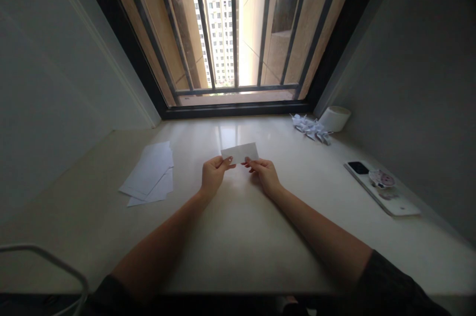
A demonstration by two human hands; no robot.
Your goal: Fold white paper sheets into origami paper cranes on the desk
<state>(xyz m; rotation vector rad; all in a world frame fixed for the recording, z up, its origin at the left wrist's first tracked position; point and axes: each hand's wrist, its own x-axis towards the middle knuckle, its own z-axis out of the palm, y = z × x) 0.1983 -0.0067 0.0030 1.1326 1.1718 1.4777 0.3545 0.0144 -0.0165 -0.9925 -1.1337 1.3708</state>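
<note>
Paper slip (pixel 240 152), long axis left to right, is pinched near its ends by left hand (pixel 213 172) and right hand (pixel 267 173).

Left, Middle, Right

On the pale flat counter (pixel 226 236), flat white paper sheets (pixel 150 169) lie left, a rectangular white phone (pixel 403 207) right. Between them is a rectangular white paper slip (pixel 240 152). Behind the phone, folded white paper pieces (pixel 311 129) lie left of a white cylindrical roll (pixel 334 120).

Papers (pixel 148 169) and phone (pixel 392 203) on sill (pixel 230 241)
</note>
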